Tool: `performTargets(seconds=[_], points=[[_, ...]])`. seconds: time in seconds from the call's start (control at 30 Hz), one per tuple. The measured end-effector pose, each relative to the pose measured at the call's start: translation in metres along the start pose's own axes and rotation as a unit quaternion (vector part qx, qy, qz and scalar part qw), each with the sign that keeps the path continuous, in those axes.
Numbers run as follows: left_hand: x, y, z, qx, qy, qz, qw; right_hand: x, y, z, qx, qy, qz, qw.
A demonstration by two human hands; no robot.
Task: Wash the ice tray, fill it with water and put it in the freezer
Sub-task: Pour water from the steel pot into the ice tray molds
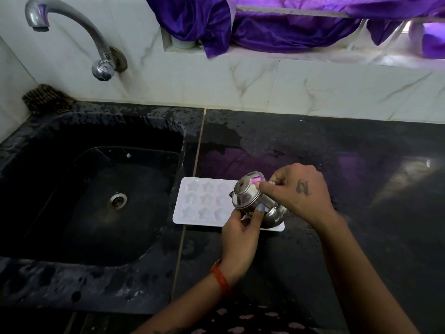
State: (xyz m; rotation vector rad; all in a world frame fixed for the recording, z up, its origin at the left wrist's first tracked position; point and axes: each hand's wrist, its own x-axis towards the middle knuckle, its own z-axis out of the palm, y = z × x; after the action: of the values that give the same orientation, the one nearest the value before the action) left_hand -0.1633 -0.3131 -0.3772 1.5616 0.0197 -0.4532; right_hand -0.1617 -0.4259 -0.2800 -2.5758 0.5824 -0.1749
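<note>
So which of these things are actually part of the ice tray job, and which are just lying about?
In use:
- white ice tray with star-shaped wells, flat on the black counter
- small steel pot, tilted over the tray
- left hand and right hand, both on the pot
- tap and sink, for washing

Lying about:
- purple cloth on the ledge
- scrubber behind the sink

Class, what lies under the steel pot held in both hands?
The white ice tray with star-shaped cavities lies on the black counter beneath the steel pot. Its right-hand cavities are hidden.

One ice tray (204, 201), one steel pot (252, 198), two hands, one tap (72, 27), one sink (96, 189)
</note>
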Motion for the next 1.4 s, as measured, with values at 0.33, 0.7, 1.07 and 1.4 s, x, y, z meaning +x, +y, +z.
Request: performTargets(seconds=[0.33,0.7,1.07,1.4], points=[[0.001,0.0,0.002,-0.012,-0.014,-0.01,1.0,0.002,-0.003,-0.001,-0.046,0.013,-0.031,0.998],[-0.001,0.005,0.0,0.049,0.008,0.062,0.997,0.0,0.016,-0.007,0.073,-0.001,-0.022,0.997],[-0.005,0.006,0.008,0.068,-0.026,0.047,0.996,-0.007,0.026,-0.015,0.069,0.009,0.003,0.998],[-0.005,-0.001,0.016,0.025,-0.038,0.015,0.999,-0.005,0.023,-0.017,-0.024,0.018,-0.022,0.999]])
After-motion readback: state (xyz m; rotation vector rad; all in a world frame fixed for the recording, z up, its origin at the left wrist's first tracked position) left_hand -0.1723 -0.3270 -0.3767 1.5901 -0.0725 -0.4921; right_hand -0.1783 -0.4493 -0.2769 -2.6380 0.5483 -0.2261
